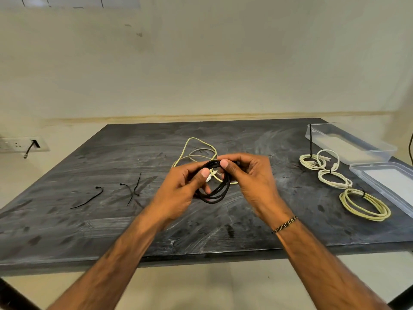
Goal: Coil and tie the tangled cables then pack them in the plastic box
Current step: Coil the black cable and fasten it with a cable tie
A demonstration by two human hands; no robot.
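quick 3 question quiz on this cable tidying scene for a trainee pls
1. True or false: both hands, left hand and right hand, hold the black cable coil.
2. How many tied coils lie near the plastic box? A) one B) three C) five
3. Fill in: loose black zip ties lie on the table's ____ side.

Key: 1 true. 2 B: two white coils and a yellow coil. 3 left.
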